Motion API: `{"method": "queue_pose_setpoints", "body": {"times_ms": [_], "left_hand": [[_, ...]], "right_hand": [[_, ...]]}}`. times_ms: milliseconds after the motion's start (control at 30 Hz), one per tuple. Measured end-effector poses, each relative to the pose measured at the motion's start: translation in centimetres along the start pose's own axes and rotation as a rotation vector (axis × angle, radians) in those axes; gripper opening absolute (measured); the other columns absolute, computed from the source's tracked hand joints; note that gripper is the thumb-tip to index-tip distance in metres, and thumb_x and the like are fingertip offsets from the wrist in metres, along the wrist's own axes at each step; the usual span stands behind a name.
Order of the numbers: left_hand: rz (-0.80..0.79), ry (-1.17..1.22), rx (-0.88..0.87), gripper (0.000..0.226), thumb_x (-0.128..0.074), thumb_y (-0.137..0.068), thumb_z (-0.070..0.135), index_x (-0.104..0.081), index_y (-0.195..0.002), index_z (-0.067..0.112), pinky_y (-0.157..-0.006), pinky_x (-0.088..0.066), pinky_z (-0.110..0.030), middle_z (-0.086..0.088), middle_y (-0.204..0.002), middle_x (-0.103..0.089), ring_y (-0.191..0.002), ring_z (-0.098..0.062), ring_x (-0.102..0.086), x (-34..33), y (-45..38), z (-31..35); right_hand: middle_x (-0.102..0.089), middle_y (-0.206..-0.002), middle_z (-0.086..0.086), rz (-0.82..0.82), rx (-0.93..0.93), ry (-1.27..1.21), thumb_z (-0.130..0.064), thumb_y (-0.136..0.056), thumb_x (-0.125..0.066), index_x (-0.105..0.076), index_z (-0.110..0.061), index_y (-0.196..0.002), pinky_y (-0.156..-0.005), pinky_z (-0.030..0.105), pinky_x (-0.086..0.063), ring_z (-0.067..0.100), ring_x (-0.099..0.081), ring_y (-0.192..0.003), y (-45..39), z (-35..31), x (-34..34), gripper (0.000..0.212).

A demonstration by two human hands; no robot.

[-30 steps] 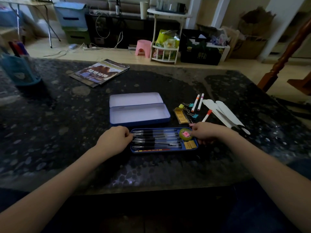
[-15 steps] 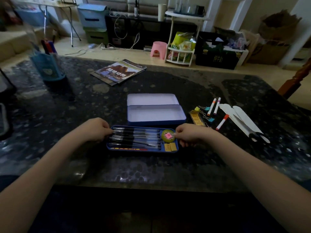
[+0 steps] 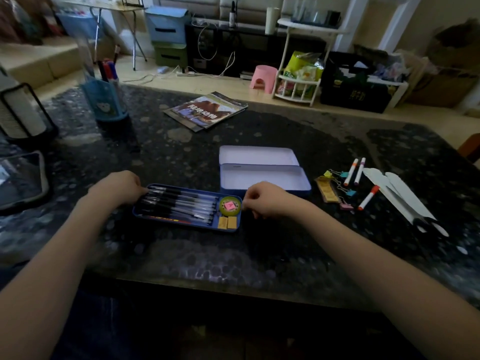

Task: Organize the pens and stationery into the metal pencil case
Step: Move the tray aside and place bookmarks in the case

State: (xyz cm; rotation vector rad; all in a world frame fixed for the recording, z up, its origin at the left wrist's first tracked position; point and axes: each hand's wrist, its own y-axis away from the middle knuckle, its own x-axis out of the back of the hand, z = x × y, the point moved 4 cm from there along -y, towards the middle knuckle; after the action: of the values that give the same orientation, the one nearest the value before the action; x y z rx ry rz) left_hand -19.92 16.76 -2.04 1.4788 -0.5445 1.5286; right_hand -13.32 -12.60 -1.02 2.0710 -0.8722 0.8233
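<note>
A blue inner tray (image 3: 181, 222) lies on the dark table, holding several black pens (image 3: 179, 203), a green round tape (image 3: 230, 205) and two yellow erasers (image 3: 227, 222). My left hand (image 3: 118, 187) grips the tray's left end and my right hand (image 3: 267, 200) pinches its right end. The open metal pencil case (image 3: 265, 189), blue outside and white inside, stands just behind and to the right of the tray, with nothing in it. Right of the case lie three markers (image 3: 368, 197), binder clips (image 3: 346, 190) and a yellow strip (image 3: 327, 190).
White scissors in a sleeve (image 3: 400, 198) lie at the far right. A book (image 3: 205, 111) sits at the back, a blue pen holder (image 3: 104, 100) at the back left, a tablet (image 3: 20, 178) at the left edge. The table's front edge runs below my forearms.
Both hands have slid the pen tray to the left, so it now sits left of the case rather than straight in front of it. The view has turned left too.
</note>
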Motion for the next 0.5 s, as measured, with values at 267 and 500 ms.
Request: {"method": "queue_pose_setpoints", "body": {"times_ms": [267, 500], "left_hand": [[0.146, 0.120, -0.549, 0.059, -0.063, -0.075, 0.057, -0.056, -0.120, 0.018, -0.097, -0.043, -0.036, -0.008, -0.122, -0.059, -0.113, -0.026, -0.054, 0.3, 3.9, 6.3], [-0.135, -0.105, -0.705, 0.141, -0.029, -0.027, 0.101, -0.018, -0.147, 0.029, -0.116, -0.003, -0.043, 0.006, -0.153, -0.025, -0.139, -0.013, -0.021, -4.1, 5.8, 9.1]], "right_hand": [[-0.062, -0.109, -0.004, 0.457, 0.090, 0.406, -0.029, -0.091, -0.057, -0.063, -0.027, -0.108, -0.089, 0.038, -0.047, 0.016, -0.057, -0.104, 1.4, 5.0, 3.8, 0.018], [-0.066, -0.101, 0.001, 0.489, 0.105, 0.305, -0.014, -0.090, -0.058, -0.066, -0.022, -0.094, -0.083, 0.039, -0.052, 0.019, -0.061, -0.095, 2.0, 6.4, 3.7, 0.012]]}}
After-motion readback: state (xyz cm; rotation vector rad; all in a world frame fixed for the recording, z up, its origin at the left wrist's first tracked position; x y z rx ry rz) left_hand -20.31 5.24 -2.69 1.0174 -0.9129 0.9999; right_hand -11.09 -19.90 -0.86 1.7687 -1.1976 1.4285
